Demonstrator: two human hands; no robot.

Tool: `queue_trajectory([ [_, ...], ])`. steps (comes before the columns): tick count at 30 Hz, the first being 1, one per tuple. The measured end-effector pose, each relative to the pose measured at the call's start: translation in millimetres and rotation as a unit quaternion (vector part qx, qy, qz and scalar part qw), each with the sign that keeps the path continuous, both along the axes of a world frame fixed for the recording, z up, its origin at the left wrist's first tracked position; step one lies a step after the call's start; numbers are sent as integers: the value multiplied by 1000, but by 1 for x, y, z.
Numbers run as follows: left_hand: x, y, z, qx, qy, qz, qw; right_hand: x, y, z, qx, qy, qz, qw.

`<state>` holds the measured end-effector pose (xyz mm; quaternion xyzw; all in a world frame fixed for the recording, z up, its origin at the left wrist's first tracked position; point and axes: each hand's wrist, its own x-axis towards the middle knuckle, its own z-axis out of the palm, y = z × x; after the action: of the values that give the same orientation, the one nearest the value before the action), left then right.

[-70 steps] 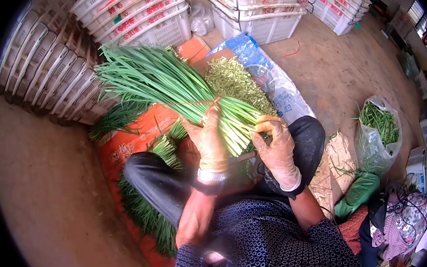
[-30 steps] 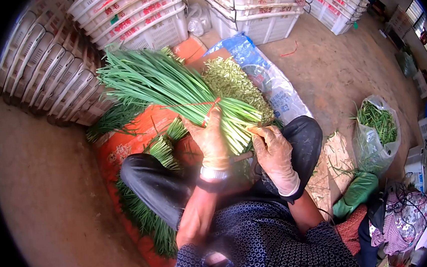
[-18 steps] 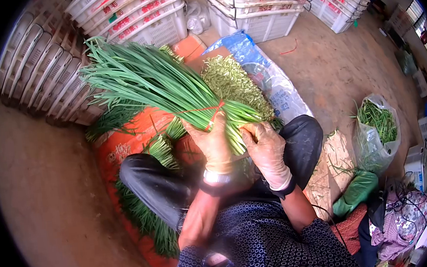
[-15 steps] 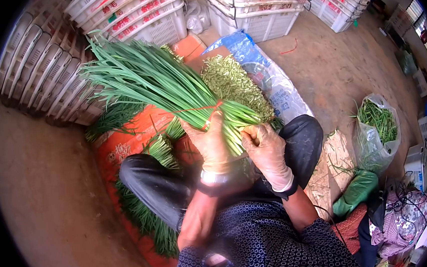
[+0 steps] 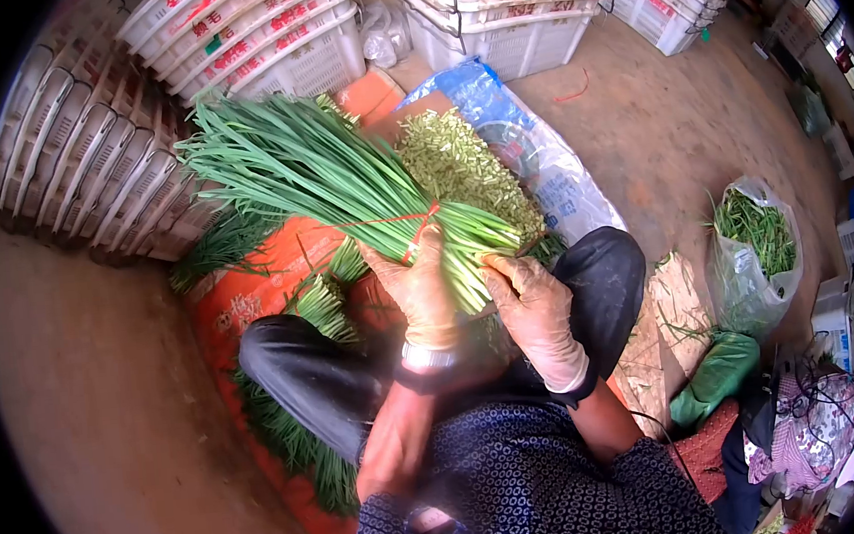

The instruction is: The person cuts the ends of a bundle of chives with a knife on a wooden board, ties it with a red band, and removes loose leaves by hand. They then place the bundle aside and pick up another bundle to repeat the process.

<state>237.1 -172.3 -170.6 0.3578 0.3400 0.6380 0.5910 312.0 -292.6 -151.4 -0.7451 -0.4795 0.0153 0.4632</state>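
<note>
A thick bundle of garlic chives (image 5: 324, 170) lies slantwise in front of me, green leaves to the upper left and pale stem ends to the lower right. A red tie (image 5: 429, 212) crosses it near the stems. My left hand (image 5: 422, 285), in a thin glove, grips the bundle from below, just under the tie; the underside of that grip is hidden. My right hand (image 5: 534, 309), also gloved, has its thumb and bent fingers closed at the cut stem ends. Behind the stems, a pile of short cut stem pieces (image 5: 459, 159) covers a board.
More chive bundles (image 5: 322, 307) lie on the orange sheet (image 5: 250, 306) by my left leg. White crates (image 5: 499, 40) stand stacked at the back and left. To the right are a clear bag of greens (image 5: 755, 251) and a green bag (image 5: 717, 377).
The leafy end of the bundle has shifted slightly right and down. The right hand's fingers have straightened a little at the stem ends. My left hand keeps its grip.
</note>
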Motion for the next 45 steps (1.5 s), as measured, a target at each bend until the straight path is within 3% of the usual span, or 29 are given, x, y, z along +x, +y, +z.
queue_trajectory([
  [3,3,-5,-1,7,3,11,1000,0,11,-7,-5,7,-5,1000],
  [6,3,-10,-4,11,36,28,999,2,23,-30,-5,225,-35,974],
  [12,-2,-5,0,15,18,13,1000,-2,30,-42,22,248,-30,968],
  [16,-7,5,1,17,12,5,1000,3,14,-33,-16,288,-16,957],
  [19,-9,10,1,9,8,-21,1000,12,2,-35,-18,388,-9,922],
  [21,-14,18,-17,-11,3,-69,998,20,-10,-23,5,508,14,861],
  [27,-7,36,-64,-17,26,-66,997,38,-29,-8,-4,575,52,816],
  [30,-12,53,-112,6,131,-77,988,41,-32,-18,-47,530,113,839],
  [32,-20,64,-166,13,325,-67,943,40,-28,-15,-40,525,139,839],
  [34,-25,55,-155,-3,481,-59,875,42,-26,-19,-54,541,163,823],
  [35,-27,49,-145,-10,501,-67,863,42,-22,-22,-36,559,174,810],
  [37,-29,46,-141,-63,371,-97,921,39,-17,-28,0,597,193,779],
  [39,-33,26,-107,28,439,-41,897,41,-11,-32,3,600,216,770],
  [40,-41,17,-85,74,524,-21,848,38,-7,-36,17,587,211,782],
  [41,-44,13,-88,104,397,-37,911,36,-4,-41,30,575,205,791],
  [42,-49,2,-63,25,284,-151,947,41,-3,-48,17,554,243,796],
  [43,-52,-12,-27,-54,160,-257,952,37,0,-44,15,515,243,822],
  [45,-47,-35,4,-77,77,-344,932,21,5,-32,9,433,247,866],
])
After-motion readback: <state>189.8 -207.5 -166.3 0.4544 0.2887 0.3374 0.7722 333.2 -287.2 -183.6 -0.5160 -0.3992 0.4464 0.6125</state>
